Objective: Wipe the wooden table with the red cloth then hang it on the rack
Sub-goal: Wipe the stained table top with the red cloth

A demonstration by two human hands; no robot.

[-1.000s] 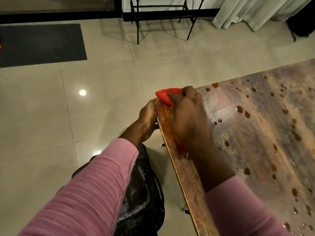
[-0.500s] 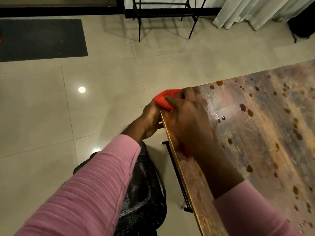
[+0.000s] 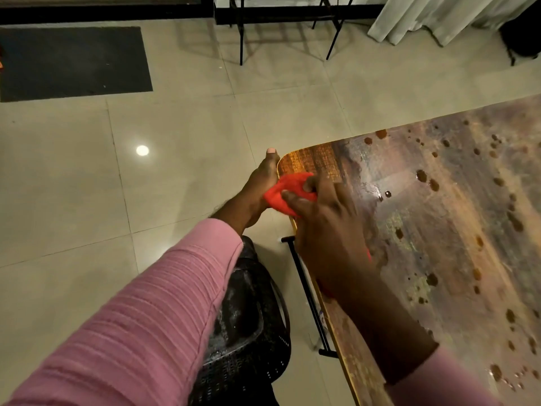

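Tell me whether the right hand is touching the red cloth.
Touching. The head view shows the right hand pressed flat over the red cloth at the wooden table edge, fingers overlapping the fabric.

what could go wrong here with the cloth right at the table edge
The red cloth bulges past the wooden table edge under the right hand, so it may push liquid onto the floor or the black chair below. Many brown droplets remain farther right and could be missed.

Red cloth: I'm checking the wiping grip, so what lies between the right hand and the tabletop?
In the head view, the red cloth lies under the right hand, pressed onto the wooden table near its edge.
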